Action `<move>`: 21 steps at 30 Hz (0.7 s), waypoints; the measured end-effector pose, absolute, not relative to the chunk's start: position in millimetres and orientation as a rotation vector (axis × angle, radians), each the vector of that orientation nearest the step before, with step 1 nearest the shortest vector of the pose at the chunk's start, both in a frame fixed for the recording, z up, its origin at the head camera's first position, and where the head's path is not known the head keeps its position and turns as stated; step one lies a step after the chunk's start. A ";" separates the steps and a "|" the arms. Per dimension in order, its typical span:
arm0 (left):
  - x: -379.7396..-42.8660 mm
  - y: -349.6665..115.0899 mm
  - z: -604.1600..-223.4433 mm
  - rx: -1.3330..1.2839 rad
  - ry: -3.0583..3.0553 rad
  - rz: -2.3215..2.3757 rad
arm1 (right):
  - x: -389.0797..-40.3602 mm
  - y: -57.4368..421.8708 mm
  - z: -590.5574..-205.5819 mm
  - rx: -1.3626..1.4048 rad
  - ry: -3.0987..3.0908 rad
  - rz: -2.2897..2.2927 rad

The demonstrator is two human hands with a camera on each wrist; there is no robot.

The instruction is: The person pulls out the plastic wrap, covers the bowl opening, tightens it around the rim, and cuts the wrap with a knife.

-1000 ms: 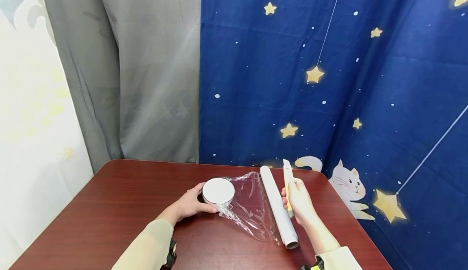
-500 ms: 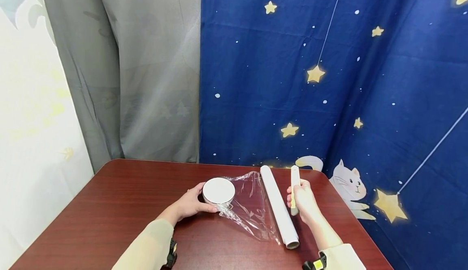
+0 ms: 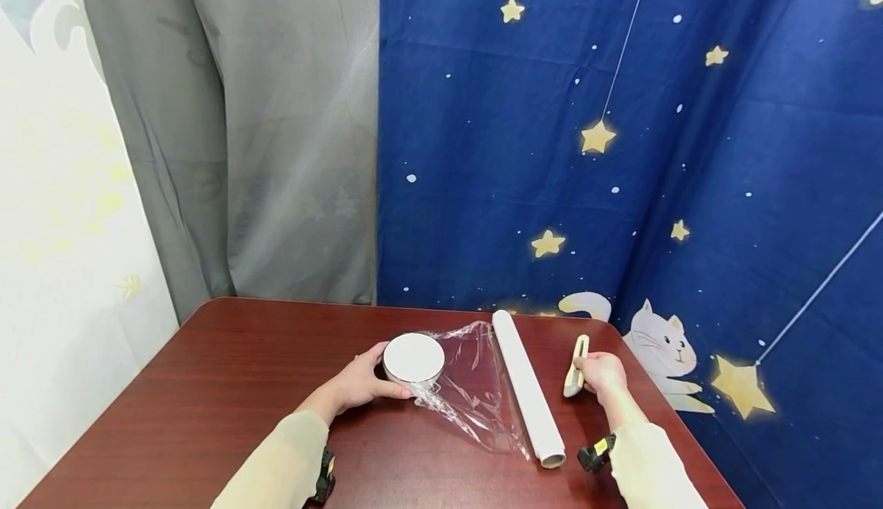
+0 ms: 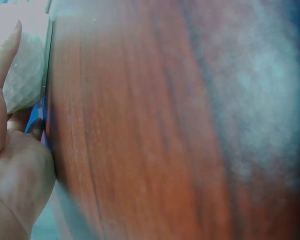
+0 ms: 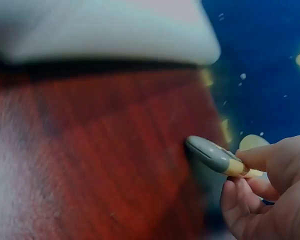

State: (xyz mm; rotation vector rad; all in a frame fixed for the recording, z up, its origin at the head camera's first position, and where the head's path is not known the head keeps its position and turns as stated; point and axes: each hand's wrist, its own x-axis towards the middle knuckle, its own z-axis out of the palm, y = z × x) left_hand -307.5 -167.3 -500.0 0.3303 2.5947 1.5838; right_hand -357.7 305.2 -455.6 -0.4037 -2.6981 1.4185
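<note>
My left hand [image 3: 357,380] grips a round white-topped container [image 3: 414,358] from its left, thumb on the near side and fingers behind. In the left wrist view the container's textured side [image 4: 27,75] shows beside the thumb. Clear plastic wrap [image 3: 472,394] clings to the container and stretches right to a white roll [image 3: 527,390] lying on the table. On the roll's other side, my right hand [image 3: 604,373] pinches a pale yellow utility knife [image 3: 576,365] between thumb and fingers. Its grey end [image 5: 208,154] points down close over the table, and no blade shows.
The dark red-brown wooden table [image 3: 228,402] has its right edge just past my right hand. Behind it hang a grey curtain [image 3: 297,149] and a blue curtain [image 3: 497,126] with stars and a cat printed on it.
My right hand has moved right, away from the roll, and lowered the utility knife toward the table. The knife's blade showed earlier and is now out of sight. My left hand stays put.
</note>
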 end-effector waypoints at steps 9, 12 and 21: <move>-306.3 -162.1 -499.3 0.335 2.586 1.600 | -387.3 338.4 -495.6 -0.380 -2.933 0.706; -306.7 -162.5 -498.5 0.343 2.596 1.593 | -404.3 353.8 -514.1 -0.413 -2.928 0.641; -305.6 -166.1 -497.5 0.347 2.581 1.605 | -368.1 289.1 -452.0 -0.217 -2.769 0.892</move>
